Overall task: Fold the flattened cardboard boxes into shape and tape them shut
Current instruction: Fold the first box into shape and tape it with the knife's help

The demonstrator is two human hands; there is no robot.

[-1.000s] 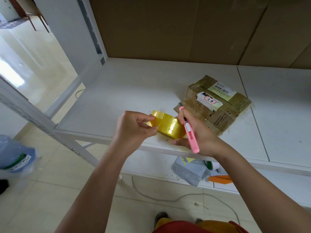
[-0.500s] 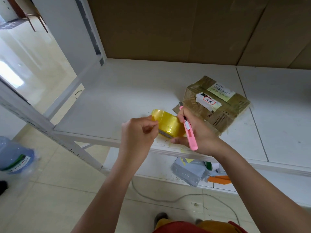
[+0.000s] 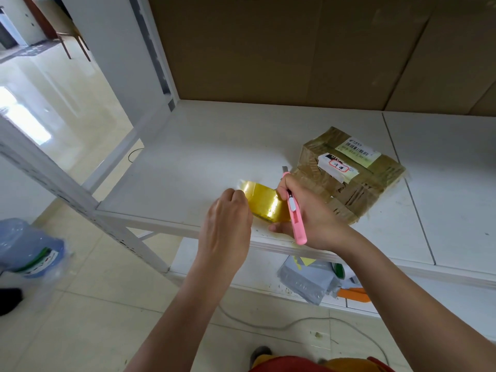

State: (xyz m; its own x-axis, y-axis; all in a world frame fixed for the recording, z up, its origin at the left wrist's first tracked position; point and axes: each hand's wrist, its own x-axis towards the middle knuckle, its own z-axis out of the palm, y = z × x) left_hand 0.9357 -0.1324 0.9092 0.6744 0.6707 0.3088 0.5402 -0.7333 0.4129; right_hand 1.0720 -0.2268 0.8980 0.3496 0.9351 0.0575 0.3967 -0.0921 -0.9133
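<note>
Both hands on glossy yellow tape roll (image 3: pixel 264 204): left hand (image 3: pixel 228 224) pinching film edge, right hand (image 3: pixel 314 213) gripping roll plus pink plastic cutter (image 3: pixel 296 216). Taped cardboard box (image 3: pixel 357 178) behind.

Both forearms extended forward and up, converging, wrists nearly level. Left hand (image 3: pixel 228 213) seen back-up, fingers (image 3: pixel 236 194) curled inward, tips pinched at the near edge of the tape roll (image 3: pixel 264 201). Right hand (image 3: pixel 311 210) just right of the left fingers, thumb on top of the roll, remaining fingers wrapped beneath it. Pink utility knife (image 3: pixel 295 210) clamped along the right palm, blade end pointing away beyond the thumb.
</note>
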